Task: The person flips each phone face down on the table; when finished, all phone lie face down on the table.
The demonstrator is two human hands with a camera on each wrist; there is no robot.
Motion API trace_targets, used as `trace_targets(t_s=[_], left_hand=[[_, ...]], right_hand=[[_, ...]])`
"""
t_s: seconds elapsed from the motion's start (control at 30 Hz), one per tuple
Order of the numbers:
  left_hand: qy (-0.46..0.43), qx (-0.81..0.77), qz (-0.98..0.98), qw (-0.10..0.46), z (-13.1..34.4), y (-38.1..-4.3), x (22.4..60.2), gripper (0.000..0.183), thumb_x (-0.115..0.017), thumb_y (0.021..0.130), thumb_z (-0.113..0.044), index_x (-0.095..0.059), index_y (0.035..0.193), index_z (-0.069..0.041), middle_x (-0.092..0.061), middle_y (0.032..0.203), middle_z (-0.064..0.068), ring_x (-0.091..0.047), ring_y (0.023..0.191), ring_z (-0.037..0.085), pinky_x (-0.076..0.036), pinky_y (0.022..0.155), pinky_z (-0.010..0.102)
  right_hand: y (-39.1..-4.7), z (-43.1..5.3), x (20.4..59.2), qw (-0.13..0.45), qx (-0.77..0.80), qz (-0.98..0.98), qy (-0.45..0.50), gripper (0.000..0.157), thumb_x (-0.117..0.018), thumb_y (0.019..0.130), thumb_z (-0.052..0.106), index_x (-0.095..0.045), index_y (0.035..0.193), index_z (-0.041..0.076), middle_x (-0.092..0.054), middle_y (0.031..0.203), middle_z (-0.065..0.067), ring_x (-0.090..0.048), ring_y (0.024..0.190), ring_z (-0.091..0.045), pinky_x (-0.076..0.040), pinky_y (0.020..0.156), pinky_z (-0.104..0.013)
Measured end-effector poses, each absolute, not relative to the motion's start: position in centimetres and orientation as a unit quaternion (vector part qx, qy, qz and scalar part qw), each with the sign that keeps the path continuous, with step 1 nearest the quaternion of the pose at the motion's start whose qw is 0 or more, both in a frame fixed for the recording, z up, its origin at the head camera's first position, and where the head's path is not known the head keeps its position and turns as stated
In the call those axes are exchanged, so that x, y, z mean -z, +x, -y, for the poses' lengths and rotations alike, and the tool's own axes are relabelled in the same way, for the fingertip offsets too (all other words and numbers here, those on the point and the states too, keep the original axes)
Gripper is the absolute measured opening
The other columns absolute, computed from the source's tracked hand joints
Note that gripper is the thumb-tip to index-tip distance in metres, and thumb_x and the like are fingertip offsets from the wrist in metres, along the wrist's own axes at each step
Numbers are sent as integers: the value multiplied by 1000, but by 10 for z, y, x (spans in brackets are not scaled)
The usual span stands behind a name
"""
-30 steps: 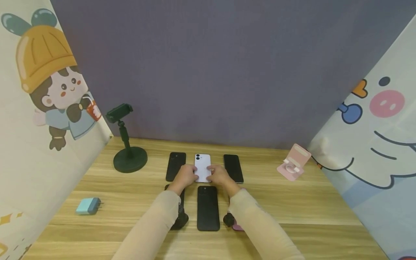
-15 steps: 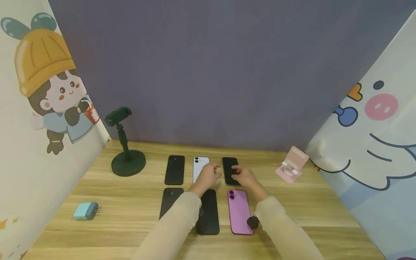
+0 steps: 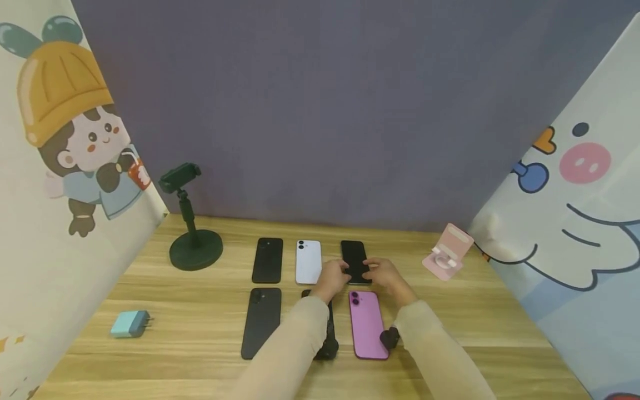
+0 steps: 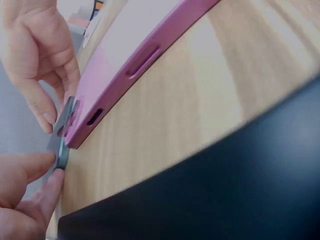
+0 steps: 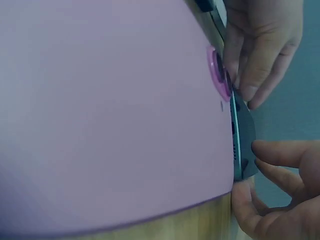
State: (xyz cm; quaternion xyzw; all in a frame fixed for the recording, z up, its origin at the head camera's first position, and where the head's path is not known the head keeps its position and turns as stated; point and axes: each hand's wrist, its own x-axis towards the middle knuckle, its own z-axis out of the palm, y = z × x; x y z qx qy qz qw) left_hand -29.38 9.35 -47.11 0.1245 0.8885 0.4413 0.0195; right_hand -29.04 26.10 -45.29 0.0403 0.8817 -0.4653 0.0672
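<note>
A black smartphone (image 3: 354, 256) lies screen up at the right end of the back row. My left hand (image 3: 332, 279) holds its left edge, and my right hand (image 3: 384, 274) holds the right edge, thumbs and fingers at its sides. In the right wrist view, the right fingers (image 5: 280, 150) meet one lower corner of it. The left wrist view has my left hand (image 4: 25, 195) pinching the opposite corner. In front of it lies a pink smartphone (image 3: 369, 328), camera side up. A white smartphone (image 3: 308, 266) is just left of my left hand.
Two dark smartphones, one at back (image 3: 267, 261) and one in front (image 3: 262, 322), lie to the left. Another black phone (image 3: 306, 293) is mostly under my left forearm. A black phone stand (image 3: 196, 250), a blue charger plug (image 3: 130, 324) and a pink folding stand (image 3: 448, 253) stand farther out.
Both hands have left the white phone and moved right to the black phone. My left hand has since come in to its left edge, uncovering the white phone.
</note>
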Motion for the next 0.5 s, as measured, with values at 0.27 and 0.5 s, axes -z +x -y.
trace_targets(t_s=[0.27,0.5], left_hand=[[107,-454,-884,27,-96,-293,472,23,-72,86,-2,-70,109,1,-69,108,14,-63,105,27,-51,88,35],[104,-448,-888,26,-97,-295,473,24,-71,87,-3,-70,110,0,-69,110,12,-62,107,26,-50,91,34]], right_hand=[[-292,-260,453,57,478,-874,63,44,-68,80,-8,-59,124,-8,-56,123,-31,-60,98,-32,-52,81,-38],[-290,-261,450,45,502,-861,66,47,-65,81,-6,-58,127,-7,-52,128,-33,-55,108,-39,-49,89,-41]])
